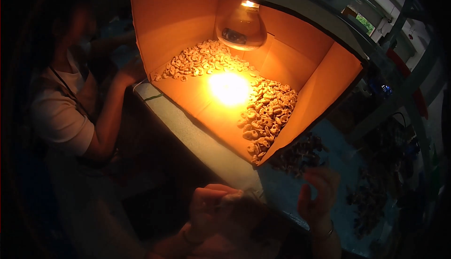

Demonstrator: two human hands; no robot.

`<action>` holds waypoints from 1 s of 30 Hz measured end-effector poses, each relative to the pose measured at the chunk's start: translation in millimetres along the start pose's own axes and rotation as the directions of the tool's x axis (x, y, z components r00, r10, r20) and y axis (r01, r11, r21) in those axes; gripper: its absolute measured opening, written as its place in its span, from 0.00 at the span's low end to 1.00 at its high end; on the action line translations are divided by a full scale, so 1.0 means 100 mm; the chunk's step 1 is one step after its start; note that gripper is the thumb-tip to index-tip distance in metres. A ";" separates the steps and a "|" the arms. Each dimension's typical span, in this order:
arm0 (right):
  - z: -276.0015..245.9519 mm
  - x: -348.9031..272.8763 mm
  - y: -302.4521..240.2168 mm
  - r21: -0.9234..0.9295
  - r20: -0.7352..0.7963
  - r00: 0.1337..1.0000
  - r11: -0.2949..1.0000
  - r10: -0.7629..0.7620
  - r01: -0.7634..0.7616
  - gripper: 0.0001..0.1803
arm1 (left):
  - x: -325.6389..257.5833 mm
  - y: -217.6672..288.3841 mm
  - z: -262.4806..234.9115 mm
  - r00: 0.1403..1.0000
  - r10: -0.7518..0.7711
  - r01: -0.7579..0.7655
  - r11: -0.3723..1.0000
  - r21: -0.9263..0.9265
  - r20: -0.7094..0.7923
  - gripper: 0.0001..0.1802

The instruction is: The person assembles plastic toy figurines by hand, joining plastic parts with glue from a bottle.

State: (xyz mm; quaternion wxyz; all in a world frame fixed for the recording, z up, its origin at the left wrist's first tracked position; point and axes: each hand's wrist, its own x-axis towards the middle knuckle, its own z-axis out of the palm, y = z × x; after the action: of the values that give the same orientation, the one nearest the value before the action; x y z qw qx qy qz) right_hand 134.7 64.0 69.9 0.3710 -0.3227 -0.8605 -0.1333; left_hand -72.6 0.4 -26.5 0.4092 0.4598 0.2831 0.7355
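My left hand (207, 212) is at the lower middle, in front of the pale table edge, its fingers pinched together. A small thing may be between its fingertips, but it is too dim to name. To the right, my right hand (323, 195) is raised over the blue surface, its fingers curled and thumb apart from them, with nothing visible between. It is nearest to a pile of small dark pieces (300, 154). Beyond both hands stands an open cardboard box (324, 99) with many small shell-like pieces (270, 113) heaped inside.
A lit heat lamp bulb (242, 29) hangs inside the box above a bright glare spot. Another person (66, 113) sits at the left, an arm reaching beside the box. More dark pieces (369, 202) lie on the blue surface (338, 226) at right. The pale table edge (197, 130) runs diagonally.
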 end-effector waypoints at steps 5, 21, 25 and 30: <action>1.16 0.60 -0.50 -0.120 0.236 0.970 0.989 -0.055 0.086 0.08 | 0.00 0.16 -0.18 0.983 0.127 -0.125 0.992 0.023 -0.133 0.14; 2.14 1.15 0.09 -0.728 0.373 0.772 0.678 0.515 -0.101 0.11 | -0.01 0.32 -0.53 0.985 0.090 -0.088 0.996 0.022 -0.144 0.16; 2.19 1.03 0.00 -0.653 0.074 0.953 0.737 0.294 -0.177 0.06 | 0.02 0.27 -0.49 0.989 0.070 -0.069 0.997 0.019 -0.130 0.17; 1.30 0.83 -0.66 0.234 0.173 0.979 0.962 0.104 -0.144 0.04 | 0.00 0.17 -0.50 0.990 0.062 -0.064 0.998 -0.009 -0.128 0.16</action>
State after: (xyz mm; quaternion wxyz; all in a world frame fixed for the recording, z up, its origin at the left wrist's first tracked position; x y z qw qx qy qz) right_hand -23.3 112.9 40.8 0.3459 -0.3374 -0.8752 0.0237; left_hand -124.4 -10.2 -33.6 0.3697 0.4177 0.2896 0.7778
